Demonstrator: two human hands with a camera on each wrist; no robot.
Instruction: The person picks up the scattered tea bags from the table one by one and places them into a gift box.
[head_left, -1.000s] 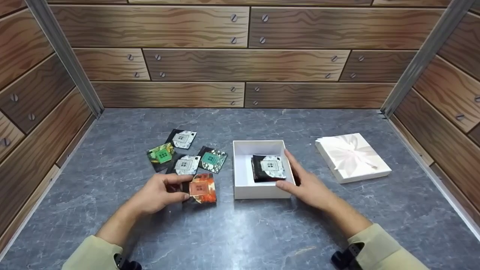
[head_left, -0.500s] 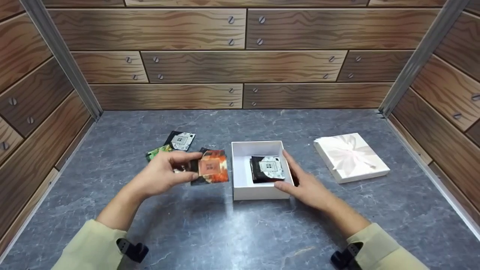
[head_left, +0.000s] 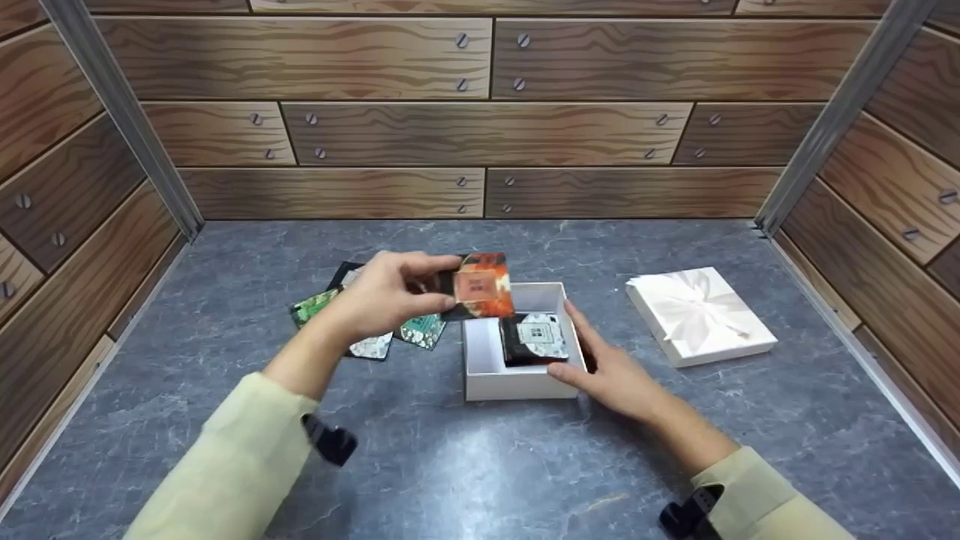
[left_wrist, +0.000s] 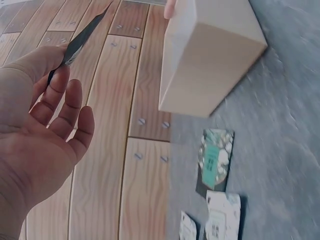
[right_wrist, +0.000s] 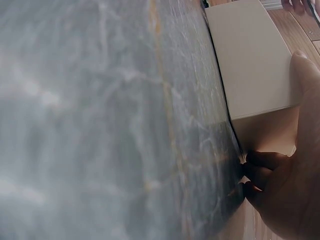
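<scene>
In the head view my left hand (head_left: 379,292) pinches one edge of a flat square black-and-orange sachet (head_left: 482,285), probably a tea sachet. It hangs above the back left part of an open white box (head_left: 521,386). The left wrist view shows this sachet (left_wrist: 82,37) nearly edge-on between thumb and fingers. A stack of similar sachets (head_left: 538,336), a black-and-white one uppermost, lies inside the box toward its right side. My right hand (head_left: 619,379) holds the box's front right corner, thumb at the front and fingers along the right wall (right_wrist: 267,132).
Left of the box lie several loose sachets, including a green one (head_left: 313,305), a teal one (head_left: 422,330) and a black-and-white one (head_left: 371,347). The white lid with a bow (head_left: 701,319) rests on the grey marbled table (head_left: 420,465) at the right. Wood-patterned walls (head_left: 480,135) enclose the table.
My left hand has lifted the orange sachet off the table and carried it right and away from me, to above the box's back left. The right hand has stayed at the box.
</scene>
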